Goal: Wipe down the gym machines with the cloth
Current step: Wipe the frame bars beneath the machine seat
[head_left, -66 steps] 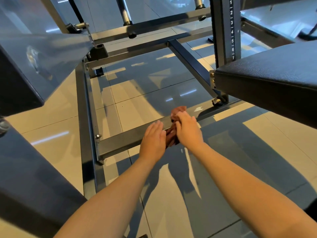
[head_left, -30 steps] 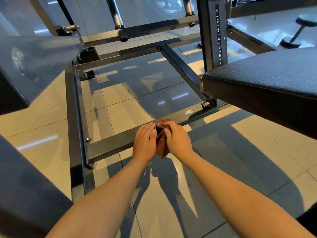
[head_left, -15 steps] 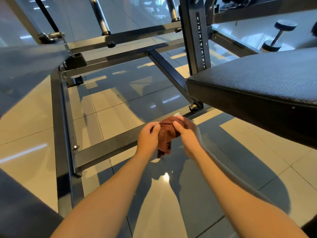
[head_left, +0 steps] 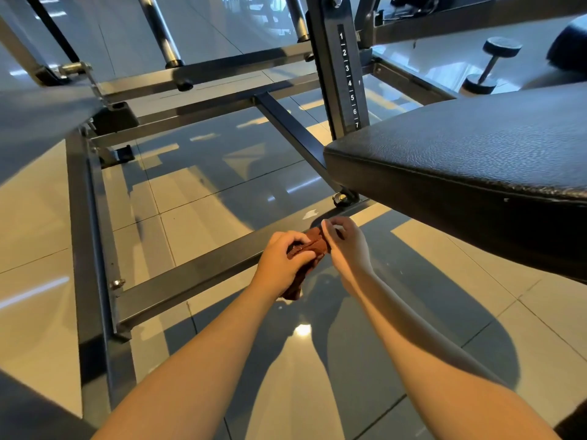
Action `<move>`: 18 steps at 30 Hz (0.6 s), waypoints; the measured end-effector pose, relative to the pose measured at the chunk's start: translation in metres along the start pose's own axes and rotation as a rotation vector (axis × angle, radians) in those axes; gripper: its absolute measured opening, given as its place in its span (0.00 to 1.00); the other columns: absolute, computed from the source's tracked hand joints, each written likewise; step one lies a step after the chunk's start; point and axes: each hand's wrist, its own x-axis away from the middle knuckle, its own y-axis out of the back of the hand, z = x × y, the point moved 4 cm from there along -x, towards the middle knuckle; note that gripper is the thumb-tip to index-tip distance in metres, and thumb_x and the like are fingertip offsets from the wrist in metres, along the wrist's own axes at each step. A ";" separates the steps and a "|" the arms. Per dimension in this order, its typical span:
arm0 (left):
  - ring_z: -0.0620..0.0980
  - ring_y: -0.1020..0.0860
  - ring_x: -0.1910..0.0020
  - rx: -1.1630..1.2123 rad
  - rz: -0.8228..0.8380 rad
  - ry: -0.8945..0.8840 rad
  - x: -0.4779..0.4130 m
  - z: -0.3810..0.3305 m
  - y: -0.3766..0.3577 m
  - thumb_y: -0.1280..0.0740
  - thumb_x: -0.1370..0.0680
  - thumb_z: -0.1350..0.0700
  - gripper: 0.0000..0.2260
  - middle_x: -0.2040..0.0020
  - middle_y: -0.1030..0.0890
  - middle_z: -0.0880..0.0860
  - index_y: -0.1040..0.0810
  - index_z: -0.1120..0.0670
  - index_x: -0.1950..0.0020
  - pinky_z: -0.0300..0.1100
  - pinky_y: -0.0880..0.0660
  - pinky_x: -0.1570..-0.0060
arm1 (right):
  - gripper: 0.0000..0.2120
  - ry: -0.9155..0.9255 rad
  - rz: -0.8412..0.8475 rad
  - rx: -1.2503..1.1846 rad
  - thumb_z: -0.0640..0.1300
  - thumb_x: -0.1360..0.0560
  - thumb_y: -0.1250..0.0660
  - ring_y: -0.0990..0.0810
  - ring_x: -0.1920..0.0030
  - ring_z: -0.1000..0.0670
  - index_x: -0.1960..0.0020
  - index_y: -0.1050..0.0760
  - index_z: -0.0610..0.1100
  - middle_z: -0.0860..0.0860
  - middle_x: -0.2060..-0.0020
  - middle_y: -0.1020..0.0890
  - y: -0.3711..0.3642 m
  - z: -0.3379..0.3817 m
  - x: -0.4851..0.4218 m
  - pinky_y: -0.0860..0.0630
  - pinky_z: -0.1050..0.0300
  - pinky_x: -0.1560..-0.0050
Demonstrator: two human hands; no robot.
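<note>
cloth (head_left: 306,249) held between left hand (head_left: 279,265) and right hand (head_left: 347,246), over the frame crossbar (head_left: 190,277). seat pad (head_left: 460,160) to the right, numbered post (head_left: 347,81) behind its left end, dumbbell (head_left: 490,65) on the floor behind the pad.

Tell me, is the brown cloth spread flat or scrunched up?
Scrunched up. The cloth is bunched between the left hand and right hand, both gripping it, one end dangling below.

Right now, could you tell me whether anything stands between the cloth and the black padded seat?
Nothing visible does. The left hand grips the cloth and the right hand pinches its upper end, by the low crossbar. Toward the padded seat, up and to the right, only the right hand itself and open space lie.
</note>
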 end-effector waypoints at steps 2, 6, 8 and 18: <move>0.41 0.22 0.49 0.071 -0.091 0.029 -0.001 0.000 0.000 0.31 0.20 0.52 0.03 0.48 0.20 0.45 0.18 0.44 0.49 0.35 0.27 0.47 | 0.04 -0.020 -0.002 -0.067 0.49 0.18 0.34 0.16 0.50 0.47 0.51 0.23 0.53 0.47 0.53 0.16 0.003 0.000 -0.002 0.18 0.44 0.45; 0.49 0.18 0.52 0.269 -0.182 0.229 -0.003 -0.006 -0.001 0.42 0.15 0.45 0.16 0.55 0.16 0.49 0.17 0.48 0.52 0.45 0.23 0.52 | 0.09 -0.011 -0.010 -0.054 0.50 0.17 0.37 0.19 0.45 0.53 0.39 0.25 0.49 0.51 0.45 0.18 0.005 -0.007 -0.002 0.21 0.47 0.39; 0.54 0.16 0.50 0.447 -0.159 0.364 -0.006 -0.006 -0.004 0.45 0.16 0.42 0.20 0.54 0.15 0.54 0.17 0.49 0.52 0.52 0.20 0.46 | 0.15 -0.030 0.031 0.008 0.55 0.18 0.36 0.21 0.41 0.51 0.33 0.29 0.53 0.48 0.39 0.22 -0.001 -0.012 0.001 0.20 0.46 0.40; 0.58 0.18 0.41 0.780 -0.118 0.481 -0.010 -0.003 -0.017 0.45 0.15 0.42 0.19 0.47 0.14 0.57 0.20 0.51 0.38 0.61 0.28 0.33 | 0.09 -0.400 0.270 -0.356 0.50 0.16 0.38 0.14 0.50 0.42 0.36 0.29 0.55 0.41 0.46 0.17 -0.011 -0.014 0.019 0.17 0.41 0.51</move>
